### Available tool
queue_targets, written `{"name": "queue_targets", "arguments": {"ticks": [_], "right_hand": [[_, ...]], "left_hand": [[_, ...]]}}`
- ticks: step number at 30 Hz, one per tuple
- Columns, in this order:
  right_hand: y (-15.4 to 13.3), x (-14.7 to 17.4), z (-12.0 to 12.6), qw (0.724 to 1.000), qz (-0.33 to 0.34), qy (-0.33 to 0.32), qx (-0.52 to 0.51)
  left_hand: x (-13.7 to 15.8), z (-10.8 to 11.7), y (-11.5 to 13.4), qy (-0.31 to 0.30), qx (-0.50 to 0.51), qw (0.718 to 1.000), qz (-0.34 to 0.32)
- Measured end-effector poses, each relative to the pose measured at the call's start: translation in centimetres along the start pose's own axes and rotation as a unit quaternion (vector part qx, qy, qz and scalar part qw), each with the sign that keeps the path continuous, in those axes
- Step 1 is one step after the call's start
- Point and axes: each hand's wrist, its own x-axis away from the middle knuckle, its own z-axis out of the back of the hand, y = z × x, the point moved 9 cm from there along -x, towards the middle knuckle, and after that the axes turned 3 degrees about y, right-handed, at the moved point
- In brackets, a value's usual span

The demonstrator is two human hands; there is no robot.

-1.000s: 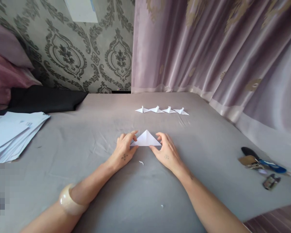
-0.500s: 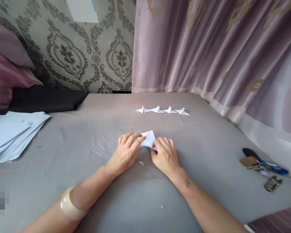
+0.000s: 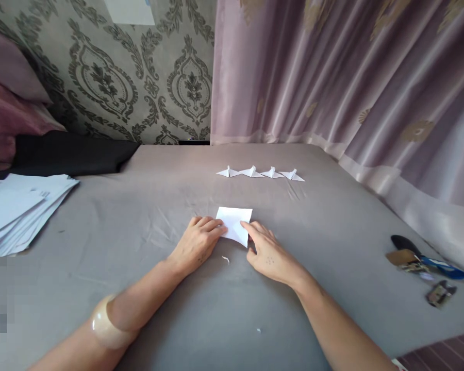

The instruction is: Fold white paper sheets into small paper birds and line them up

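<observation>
A small white square of paper stands between my hands, its lower right corner curving up a little. My left hand grips its left edge, fingers closed over the sheet and the thumb hidden. At the right edge, my right hand has its index finger on the paper's face, with other fingers at or behind the edge. The right thumb sits apart, below the paper. Beyond my hands lies a row of several folded white paper birds. A thin paper scrap is just below the square.
Grey cloth covers the surface. A stack of white papers lies at left, near a folded black cloth. At right are blue-handled scissors and a small dark object. A curtain hangs behind.
The paper, earlier bent up with a pointed top between both hands, now shows as a flatter square. My right index finger has stretched out onto its face, and the right thumb has come away.
</observation>
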Motion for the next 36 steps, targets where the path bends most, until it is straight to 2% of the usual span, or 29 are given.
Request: {"name": "queue_targets", "arguments": {"ticks": [5,10,15,18,23,26,30,36], "right_hand": [[0.2,-0.8,0.6,0.997,0.026,0.06,0.031],[0.3,-0.3,1.3,0.998,0.029,0.059,0.024],[0.7,-0.1,1.8,0.999,-0.006,0.042,-0.01],[1.4,-0.4,1.9,0.997,-0.031,0.048,-0.048],[2.7,-0.9,1.6,0.989,-0.078,0.097,-0.085],[3.2,-1.2,1.4,0.982,-0.105,0.139,-0.07],[3.3,-1.5,1.3,0.976,-0.129,0.171,-0.03],[2.9,-1.7,1.3,0.976,-0.114,0.181,0.029]], "left_hand": [[-0.5,1.8,1.3,0.026,0.041,0.999,-0.014],[-0.5,1.0,1.5,-0.041,0.087,0.995,0.012],[-0.1,-0.1,-0.8,-0.037,0.124,0.987,0.095],[0.1,-0.4,-2.0,-0.031,0.163,0.973,0.164],[0.5,-0.7,-3.6,-0.056,0.171,0.939,0.293],[0.7,-0.7,-4.1,-0.059,0.158,0.925,0.339],[0.7,-0.7,-4.3,-0.041,0.129,0.929,0.346],[0.6,-0.4,-4.2,0.012,0.107,0.95,0.293]]}}
